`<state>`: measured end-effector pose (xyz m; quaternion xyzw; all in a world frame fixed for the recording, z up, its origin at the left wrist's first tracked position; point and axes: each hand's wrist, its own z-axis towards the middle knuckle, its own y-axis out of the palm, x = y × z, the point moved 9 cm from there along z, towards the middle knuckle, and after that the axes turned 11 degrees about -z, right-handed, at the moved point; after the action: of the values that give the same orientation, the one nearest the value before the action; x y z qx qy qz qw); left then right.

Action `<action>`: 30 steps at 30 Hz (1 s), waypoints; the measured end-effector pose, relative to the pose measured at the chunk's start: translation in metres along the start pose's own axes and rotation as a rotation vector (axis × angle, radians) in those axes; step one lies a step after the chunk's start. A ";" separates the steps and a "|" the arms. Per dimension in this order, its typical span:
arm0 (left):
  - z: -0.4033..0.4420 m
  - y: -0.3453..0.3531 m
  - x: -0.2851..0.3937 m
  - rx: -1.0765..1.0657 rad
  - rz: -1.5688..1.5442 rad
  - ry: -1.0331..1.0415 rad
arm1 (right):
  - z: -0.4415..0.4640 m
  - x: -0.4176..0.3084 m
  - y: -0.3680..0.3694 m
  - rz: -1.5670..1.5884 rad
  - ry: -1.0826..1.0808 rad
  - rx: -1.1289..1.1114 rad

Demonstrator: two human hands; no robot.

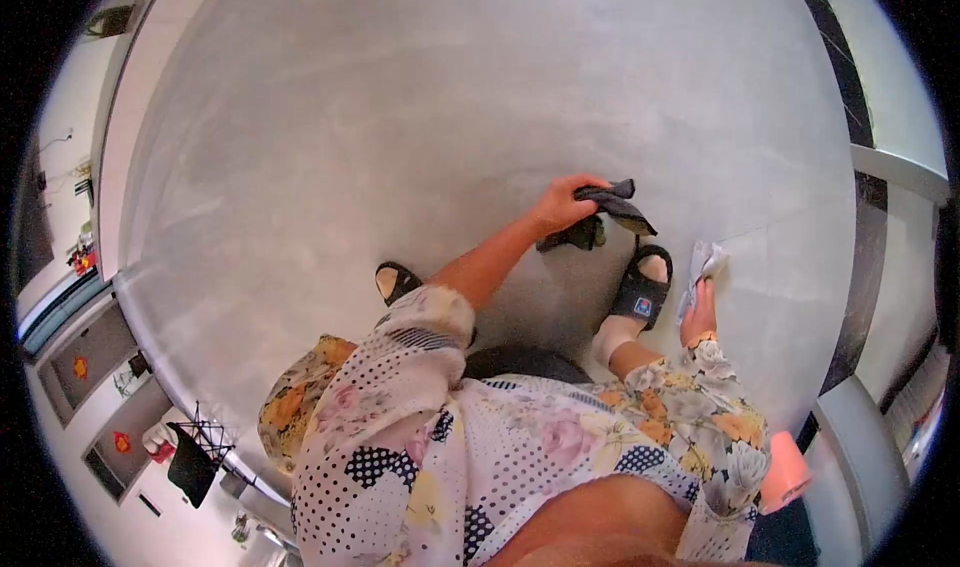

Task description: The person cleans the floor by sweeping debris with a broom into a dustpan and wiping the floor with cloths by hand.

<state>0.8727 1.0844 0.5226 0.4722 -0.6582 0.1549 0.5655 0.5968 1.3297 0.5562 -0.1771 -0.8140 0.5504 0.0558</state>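
Note:
My left hand (572,205) reaches across in front of me, its fingers closed around a dark grey cloth (622,207) that is folded and hangs loosely. A darker bunched piece (572,235) shows just below that hand; whether it belongs to the same cloth I cannot tell. Near my right foot, my right hand (702,317) holds a crumpled pale grey cloth (708,259), with the fingers pressed against it and partly hidden. A black slipper (640,292) on my right foot lies between the two hands. Another black slipper (398,281) is on my left foot, partly behind my sleeve.
Smooth grey floor (480,87) spreads out ahead. A pink-red object (786,473) stands by my right elbow. At the left are a black folding chair (192,462) and walls with doorways. A dark floor strip (860,277) runs along the right side.

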 end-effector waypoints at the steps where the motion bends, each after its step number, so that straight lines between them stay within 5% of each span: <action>1: -0.004 -0.023 -0.001 0.053 -0.145 -0.019 | 0.004 -0.003 0.001 -0.007 0.012 -0.003; 3: -0.020 -0.077 0.022 0.223 -0.310 -0.063 | 0.006 -0.002 0.005 -0.033 0.006 0.002; 9: -0.044 -0.323 0.082 0.713 -0.303 0.396 | -0.002 -0.002 0.015 -0.059 0.095 -0.014; 12: -0.027 -0.373 0.086 0.867 0.740 0.330 | -0.008 -0.012 0.005 -0.041 0.080 -0.014; 13: -0.019 -0.360 0.097 0.894 1.083 0.388 | -0.007 -0.018 -0.004 -0.013 0.079 -0.025; 18: 0.062 -0.260 0.137 0.701 1.023 0.731 | -0.013 -0.029 -0.008 0.050 0.072 -0.059; 21: 0.109 -0.149 0.136 0.367 0.925 0.814 | -0.009 -0.029 -0.008 0.040 0.065 -0.047; 27: 0.093 0.026 0.064 -0.046 0.722 0.729 | -0.006 -0.022 0.002 0.025 0.032 0.005; 29: 0.091 0.061 0.038 -0.252 0.711 0.467 | -0.002 -0.022 0.007 0.034 0.009 0.029; 30: 0.088 0.068 0.010 -0.291 0.465 0.274 | 0.000 -0.020 0.009 0.041 -0.008 0.044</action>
<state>0.7662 1.0494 0.5261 0.1978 -0.6815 0.2465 0.6600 0.6178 1.3254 0.5496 -0.1903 -0.7981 0.5699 0.0449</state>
